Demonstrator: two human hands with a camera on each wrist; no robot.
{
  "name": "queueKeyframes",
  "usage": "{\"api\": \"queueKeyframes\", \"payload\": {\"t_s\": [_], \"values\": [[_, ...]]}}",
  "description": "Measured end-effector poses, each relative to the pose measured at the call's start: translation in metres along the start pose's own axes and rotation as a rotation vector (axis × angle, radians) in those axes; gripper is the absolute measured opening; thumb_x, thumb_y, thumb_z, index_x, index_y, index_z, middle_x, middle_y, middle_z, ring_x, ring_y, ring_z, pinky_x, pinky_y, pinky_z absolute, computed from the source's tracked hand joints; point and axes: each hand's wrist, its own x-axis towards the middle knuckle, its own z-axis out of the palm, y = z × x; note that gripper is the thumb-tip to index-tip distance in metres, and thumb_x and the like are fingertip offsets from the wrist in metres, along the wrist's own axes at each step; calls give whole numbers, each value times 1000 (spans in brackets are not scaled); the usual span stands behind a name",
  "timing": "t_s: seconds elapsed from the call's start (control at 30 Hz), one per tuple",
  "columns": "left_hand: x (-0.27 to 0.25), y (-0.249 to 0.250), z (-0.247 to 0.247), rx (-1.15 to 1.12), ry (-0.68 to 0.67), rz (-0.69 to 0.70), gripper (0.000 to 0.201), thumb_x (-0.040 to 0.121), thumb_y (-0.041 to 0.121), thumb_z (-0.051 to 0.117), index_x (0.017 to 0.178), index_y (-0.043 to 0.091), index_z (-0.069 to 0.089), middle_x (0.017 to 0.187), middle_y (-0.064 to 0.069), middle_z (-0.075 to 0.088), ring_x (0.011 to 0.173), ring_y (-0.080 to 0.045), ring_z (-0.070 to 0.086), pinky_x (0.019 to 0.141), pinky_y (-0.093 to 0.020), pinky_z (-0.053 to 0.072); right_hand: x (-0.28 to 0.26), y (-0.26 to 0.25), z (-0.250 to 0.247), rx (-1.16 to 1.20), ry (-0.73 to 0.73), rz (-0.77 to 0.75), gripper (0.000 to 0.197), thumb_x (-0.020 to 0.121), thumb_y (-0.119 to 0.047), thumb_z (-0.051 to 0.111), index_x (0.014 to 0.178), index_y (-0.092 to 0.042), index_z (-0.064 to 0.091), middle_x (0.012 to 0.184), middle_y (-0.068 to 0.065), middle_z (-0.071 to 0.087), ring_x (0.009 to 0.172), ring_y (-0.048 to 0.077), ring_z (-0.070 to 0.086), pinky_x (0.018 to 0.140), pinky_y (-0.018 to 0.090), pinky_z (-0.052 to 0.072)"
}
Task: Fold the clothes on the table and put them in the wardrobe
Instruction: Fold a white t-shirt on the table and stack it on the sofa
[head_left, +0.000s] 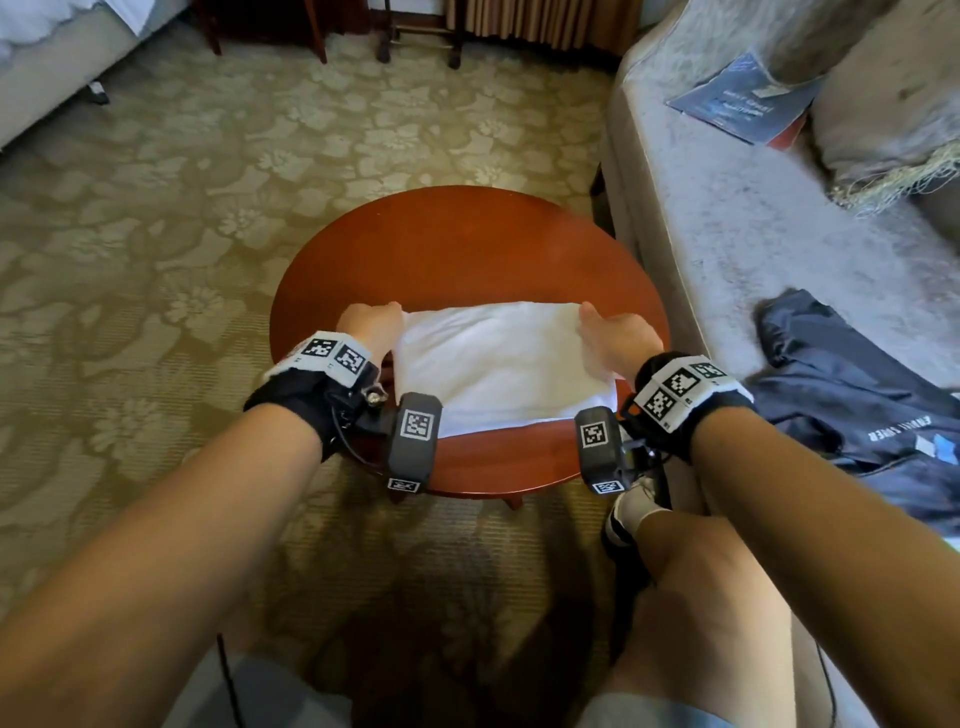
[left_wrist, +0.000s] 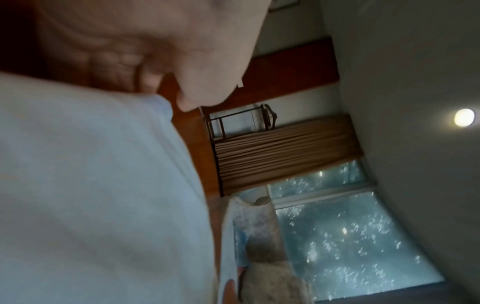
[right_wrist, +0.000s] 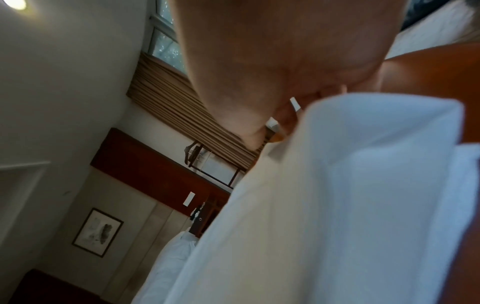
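A white garment (head_left: 498, 364) lies folded into a rectangle on the near half of the round red-brown wooden table (head_left: 457, 249). My left hand (head_left: 371, 325) holds its far left corner, and my right hand (head_left: 615, 332) holds its far right corner. In the left wrist view my fingers (left_wrist: 116, 67) curl under the cloth's (left_wrist: 91, 185) edge. In the right wrist view the right hand (right_wrist: 272, 61) pinches a folded corner of the cloth (right_wrist: 337, 205). The fingertips of both hands are hidden by the fabric.
A grey sofa (head_left: 753, 234) stands close to the table's right side, with a dark navy fabric item (head_left: 857, 405), a blue booklet (head_left: 743, 101) and a fringed cushion (head_left: 883, 130) on it. A bed (head_left: 41, 62) is at far left. Patterned carpet (head_left: 208, 208) surrounds the table.
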Motion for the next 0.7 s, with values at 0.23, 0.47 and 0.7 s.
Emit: {"api": "queueKeyframes", "payload": {"t_s": [0.23,0.47,0.7], "values": [[-36,5,-14,384,-276,-92,98,70,36,85,148,13,32,138,-16,49,117,-38,56,99,-50,46,-23,12,-3,138,-211,72,84,61,-54,89,118,-3,54,110,11,65,93,30,63,63,35,52],[-59,0,6,387,-349,-104,96,72,31,83,146,6,28,142,-22,42,122,-43,49,101,-53,43,-53,56,-6,722,-221,44,59,71,-26,88,118,1,64,109,17,72,94,35,71,85,47,58],[-121,30,75,191,-447,20,67,72,19,76,130,0,49,124,-18,59,101,-32,60,79,-37,47,-102,104,-66,1023,-59,29,24,90,-20,70,105,-2,65,93,16,73,69,26,71,56,34,59]]}}
